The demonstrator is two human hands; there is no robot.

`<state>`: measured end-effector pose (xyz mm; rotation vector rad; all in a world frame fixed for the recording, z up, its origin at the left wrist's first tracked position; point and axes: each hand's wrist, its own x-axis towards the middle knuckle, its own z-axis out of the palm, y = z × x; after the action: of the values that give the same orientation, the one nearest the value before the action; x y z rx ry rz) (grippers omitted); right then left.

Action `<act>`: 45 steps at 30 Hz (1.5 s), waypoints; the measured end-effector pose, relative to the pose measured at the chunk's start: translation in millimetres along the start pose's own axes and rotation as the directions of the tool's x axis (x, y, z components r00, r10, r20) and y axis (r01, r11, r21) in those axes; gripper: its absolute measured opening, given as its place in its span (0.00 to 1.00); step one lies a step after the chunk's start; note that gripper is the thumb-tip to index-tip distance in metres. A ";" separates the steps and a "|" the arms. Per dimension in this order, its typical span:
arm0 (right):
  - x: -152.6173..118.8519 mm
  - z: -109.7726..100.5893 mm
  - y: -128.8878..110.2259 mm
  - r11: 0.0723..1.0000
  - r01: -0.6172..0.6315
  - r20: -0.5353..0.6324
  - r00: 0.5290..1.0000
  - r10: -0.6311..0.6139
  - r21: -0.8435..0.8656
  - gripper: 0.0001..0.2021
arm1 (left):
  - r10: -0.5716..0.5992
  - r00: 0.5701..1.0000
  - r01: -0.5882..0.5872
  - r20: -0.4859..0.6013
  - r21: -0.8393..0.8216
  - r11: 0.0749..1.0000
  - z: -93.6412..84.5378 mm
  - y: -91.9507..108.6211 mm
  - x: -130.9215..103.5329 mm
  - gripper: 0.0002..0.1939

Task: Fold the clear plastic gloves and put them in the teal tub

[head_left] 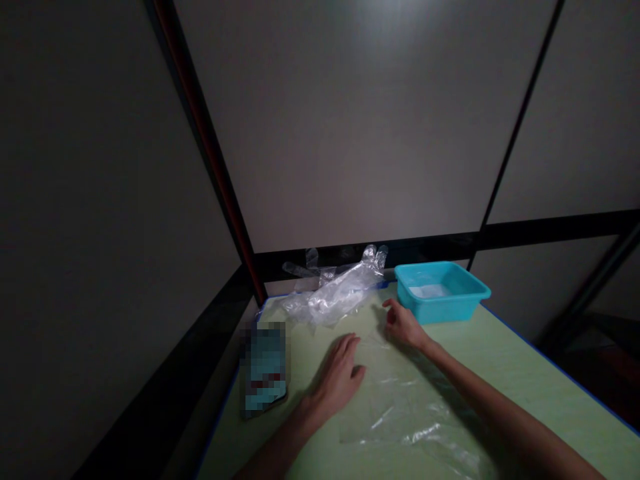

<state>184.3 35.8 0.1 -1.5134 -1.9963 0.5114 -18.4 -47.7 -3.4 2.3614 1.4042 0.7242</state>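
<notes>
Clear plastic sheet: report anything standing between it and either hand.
Nothing visible stands between the clear plastic sheet and either hand. The left hand is by its left side, the right hand near its far end; contact is unclear. The turquoise tub and crumpled plastic lie farther back.

Indoors, possibly a home, dark-trimmed wall panels [350, 133], pale green table [510, 357]

Dim scene, left side darkest, soft glare atop pale grey wall panel [360, 133], glints on flat clear plastic film [395, 407] and crumpled clear plastic gloves [333, 297], soft shadow beside bare right hand [403, 325], flat rectangular device [265, 367] pixelated.
</notes>
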 end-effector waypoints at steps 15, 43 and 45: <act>-30.5 -31.9 -16.4 0.875 0.138 0.238 0.932 -0.273 0.464 0.29 | -0.125 0.988 0.094 -0.092 -0.287 0.953 7.9 -3.4 5.2 0.30; -60.6 -25.3 -15.7 0.647 -0.125 0.409 0.859 -0.310 0.753 0.09 | 0.168 0.985 -0.163 -0.036 0.098 0.982 -5.5 13.2 -0.8 0.26; -60.7 -23.3 -15.0 0.637 -0.173 0.455 0.835 -0.310 0.751 0.10 | 0.253 0.967 -0.256 0.039 0.097 0.962 -8.7 16.5 -1.7 0.25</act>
<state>199.9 -27.5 14.0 -0.7503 -1.7811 1.6903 -12.0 -57.1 11.4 2.6539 1.1631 0.6972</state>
